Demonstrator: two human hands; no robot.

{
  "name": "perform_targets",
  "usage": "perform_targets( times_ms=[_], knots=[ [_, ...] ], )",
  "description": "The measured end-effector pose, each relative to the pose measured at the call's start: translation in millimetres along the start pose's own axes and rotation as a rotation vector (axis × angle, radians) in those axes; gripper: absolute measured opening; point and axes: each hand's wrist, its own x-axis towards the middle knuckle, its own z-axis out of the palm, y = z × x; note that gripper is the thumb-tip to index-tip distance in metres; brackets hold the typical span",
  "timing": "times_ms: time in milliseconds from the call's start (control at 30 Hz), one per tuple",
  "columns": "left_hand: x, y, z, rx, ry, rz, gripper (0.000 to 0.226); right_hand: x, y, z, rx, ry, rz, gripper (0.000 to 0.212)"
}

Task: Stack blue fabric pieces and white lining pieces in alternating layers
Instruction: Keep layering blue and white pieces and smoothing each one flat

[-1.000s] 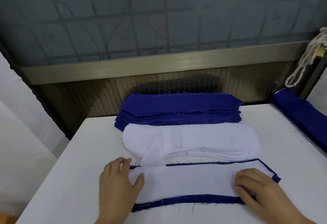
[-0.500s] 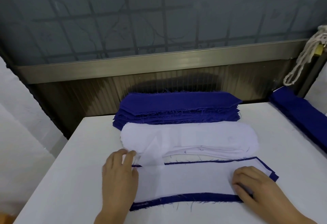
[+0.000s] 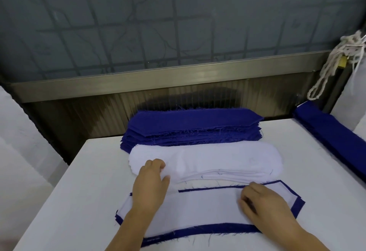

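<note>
While both hands work: a white lining piece (image 3: 198, 209) lies topmost on the near stack (image 3: 198, 229), blue borders showing round it.
Left hand (image 3: 150, 183): reaches to the left end of the white lining pile (image 3: 208, 159), fingers curled at its edge — whether they pinch a sheet I cannot tell.
Right hand (image 3: 263, 203): rests on the stack's right end, fingers bent and pressing, likely to keep layers from sliding.
Blue pile (image 3: 190, 125): at the worktop's (image 3: 65, 201) far edge, just behind the white pile, so both supplies sit within reach.
Next layer: by the alternation a blue piece is due — the left hand's errand is unclear.
</note>
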Motion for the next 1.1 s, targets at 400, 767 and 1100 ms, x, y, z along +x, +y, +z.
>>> perform_targets(
  times_ms=[400,767,1100],
  knots=[
    [39,1,-28,0.034,0.21,-0.046,0.036,-4,1,4,0.055,0.098,-0.002,0.026],
    [-3,53,28,0.201,-0.238,0.496,0.061,43,-9,4,-0.037,0.232,-0.072,0.038],
    [26,-8,-11,0.573,-0.074,0.153,0.066,58,-10,23,-0.053,0.154,-0.042,0.04]
  ],
)
